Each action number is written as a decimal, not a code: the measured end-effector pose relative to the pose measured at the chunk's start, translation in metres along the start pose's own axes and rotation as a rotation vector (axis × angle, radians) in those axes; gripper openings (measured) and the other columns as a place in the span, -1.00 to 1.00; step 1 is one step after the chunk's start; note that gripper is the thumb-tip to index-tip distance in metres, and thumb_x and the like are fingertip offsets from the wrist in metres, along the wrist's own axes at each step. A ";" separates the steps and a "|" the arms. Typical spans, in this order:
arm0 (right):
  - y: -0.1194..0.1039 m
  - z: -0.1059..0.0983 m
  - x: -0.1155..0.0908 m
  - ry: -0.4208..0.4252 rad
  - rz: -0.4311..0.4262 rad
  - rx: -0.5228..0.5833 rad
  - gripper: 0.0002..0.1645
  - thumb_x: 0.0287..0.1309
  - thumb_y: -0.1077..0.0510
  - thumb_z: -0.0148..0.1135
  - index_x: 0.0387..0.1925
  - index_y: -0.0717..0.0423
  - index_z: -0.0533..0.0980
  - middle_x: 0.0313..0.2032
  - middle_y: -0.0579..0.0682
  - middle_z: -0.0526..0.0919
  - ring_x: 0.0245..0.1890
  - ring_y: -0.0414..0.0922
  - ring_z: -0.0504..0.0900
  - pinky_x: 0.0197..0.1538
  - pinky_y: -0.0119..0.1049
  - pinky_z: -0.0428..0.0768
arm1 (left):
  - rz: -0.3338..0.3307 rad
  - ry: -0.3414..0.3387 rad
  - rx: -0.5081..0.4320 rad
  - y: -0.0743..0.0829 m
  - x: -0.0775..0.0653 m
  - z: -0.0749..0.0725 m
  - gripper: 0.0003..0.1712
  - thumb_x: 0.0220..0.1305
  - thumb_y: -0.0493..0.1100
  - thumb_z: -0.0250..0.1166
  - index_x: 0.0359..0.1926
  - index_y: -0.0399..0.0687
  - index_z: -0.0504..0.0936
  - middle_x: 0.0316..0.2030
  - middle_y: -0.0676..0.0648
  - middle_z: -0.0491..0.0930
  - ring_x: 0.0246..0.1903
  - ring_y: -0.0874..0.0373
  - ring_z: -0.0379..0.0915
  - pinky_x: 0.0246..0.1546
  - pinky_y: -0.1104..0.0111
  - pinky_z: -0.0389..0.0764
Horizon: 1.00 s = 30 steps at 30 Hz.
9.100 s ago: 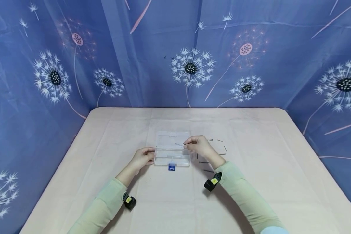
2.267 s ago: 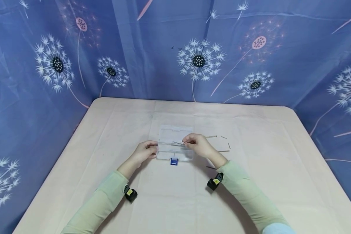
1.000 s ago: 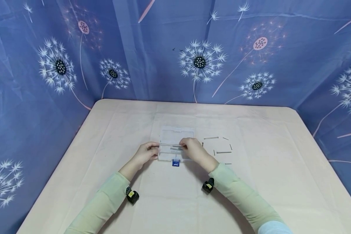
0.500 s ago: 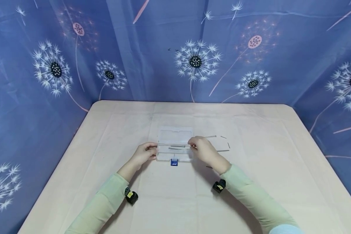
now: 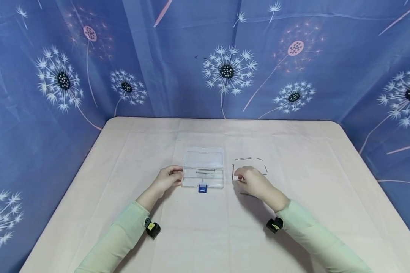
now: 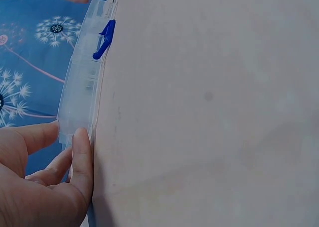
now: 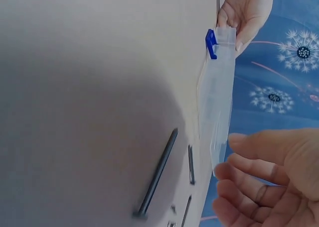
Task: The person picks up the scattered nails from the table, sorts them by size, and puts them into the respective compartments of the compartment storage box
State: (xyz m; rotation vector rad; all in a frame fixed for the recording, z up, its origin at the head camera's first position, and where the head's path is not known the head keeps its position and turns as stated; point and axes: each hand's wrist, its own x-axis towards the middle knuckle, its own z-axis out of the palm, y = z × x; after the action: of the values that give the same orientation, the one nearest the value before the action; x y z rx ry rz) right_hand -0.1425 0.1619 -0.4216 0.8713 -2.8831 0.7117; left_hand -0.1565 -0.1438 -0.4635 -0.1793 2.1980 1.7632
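Note:
A clear plastic box [image 5: 205, 156] lies with its lid raised and a blue latch [image 5: 202, 188] at the front. A few long nails [image 5: 205, 173] lie in its rear compartment. My left hand [image 5: 162, 182] holds the box's left end, thumb and fingers on either side in the left wrist view. To the right of the box hovers my right hand [image 5: 256, 185], fingers loosely bent and nothing between them. In the right wrist view a large dark nail [image 7: 158, 174] with a flat head lies below this hand [image 7: 269, 177].
Several loose nails of different lengths lie around the right hand, among them a long nail [image 5: 242, 159] behind and a short nail [image 5: 259, 159] farther right. The pale tablecloth [image 5: 198, 235] reaches to a blue dandelion-print curtain [image 5: 177, 57].
My right hand held a nail over the box, let it go in the rear compartment, then moved right to the loose nails. The left hand has stayed on the box.

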 end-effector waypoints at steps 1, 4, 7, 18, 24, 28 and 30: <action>0.001 -0.002 -0.003 -0.014 0.007 0.001 -0.82 -0.04 0.42 0.25 -0.29 0.36 0.59 -0.40 0.12 0.65 -0.37 -0.02 0.61 -0.21 -0.14 0.66 | -0.002 0.004 0.003 0.000 0.000 0.000 -0.58 0.32 -0.33 0.08 0.18 -0.40 0.41 -0.16 -0.16 0.48 -0.29 0.25 0.47 -0.22 0.49 0.67; 0.005 -0.007 -0.012 -0.044 0.020 0.002 -0.83 -0.03 0.42 0.24 -0.30 0.36 0.58 -0.43 0.11 0.64 -0.39 -0.04 0.60 -0.21 -0.13 0.66 | -0.010 0.015 0.009 -0.001 0.002 0.000 -0.58 0.31 -0.33 0.09 0.18 -0.37 0.43 -0.16 -0.16 0.49 -0.29 0.25 0.47 -0.22 0.50 0.66; 0.009 -0.011 -0.020 -0.069 0.028 -0.015 -0.86 -0.03 0.39 0.27 -0.34 0.32 0.58 -0.45 0.05 0.63 -0.41 -0.09 0.58 -0.24 -0.16 0.64 | -0.013 0.022 0.013 0.000 0.002 0.000 -0.57 0.30 -0.34 0.08 0.18 -0.37 0.43 -0.15 -0.17 0.50 -0.29 0.25 0.47 -0.23 0.50 0.66; 0.013 -0.017 -0.043 -0.188 0.088 0.007 -0.88 -0.09 0.34 0.33 -0.47 0.10 0.57 -0.50 -0.12 0.57 -0.44 -0.24 0.47 -0.34 -0.31 0.52 | -0.024 0.025 0.029 0.003 0.000 0.000 -0.57 0.31 -0.32 0.09 0.18 -0.37 0.42 -0.12 -0.19 0.49 -0.27 0.24 0.47 -0.22 0.51 0.66; 0.015 -0.015 -0.049 -0.198 0.080 0.008 -0.85 -0.11 0.39 0.31 -0.49 0.11 0.55 -0.53 -0.15 0.50 -0.47 -0.27 0.36 -0.41 -0.38 0.44 | -0.013 0.018 0.025 0.001 0.000 0.000 -0.57 0.31 -0.32 0.09 0.18 -0.39 0.42 -0.11 -0.21 0.49 -0.27 0.23 0.48 -0.22 0.50 0.66; 0.017 -0.014 -0.050 -0.216 0.076 0.010 -0.81 -0.14 0.42 0.29 -0.52 0.10 0.53 -0.53 -0.14 0.50 -0.47 -0.28 0.36 -0.42 -0.39 0.43 | -0.007 0.011 0.021 0.000 0.000 0.001 -0.57 0.32 -0.32 0.09 0.18 -0.41 0.41 -0.11 -0.22 0.49 -0.25 0.22 0.48 -0.20 0.47 0.67; 0.018 -0.013 -0.050 -0.230 0.078 0.015 -0.81 -0.13 0.43 0.28 -0.54 0.10 0.53 -0.53 -0.13 0.51 -0.48 -0.28 0.36 -0.42 -0.40 0.42 | -0.003 0.010 0.027 0.000 0.000 0.001 -0.57 0.32 -0.32 0.09 0.18 -0.42 0.41 -0.11 -0.23 0.49 -0.25 0.21 0.48 -0.20 0.47 0.67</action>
State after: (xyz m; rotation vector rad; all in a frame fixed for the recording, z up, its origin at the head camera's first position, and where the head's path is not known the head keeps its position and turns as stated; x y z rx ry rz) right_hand -0.1113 0.2069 -0.4262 0.9023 -3.1337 0.6825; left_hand -0.1562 -0.1432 -0.4634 -0.1857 2.2261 1.7334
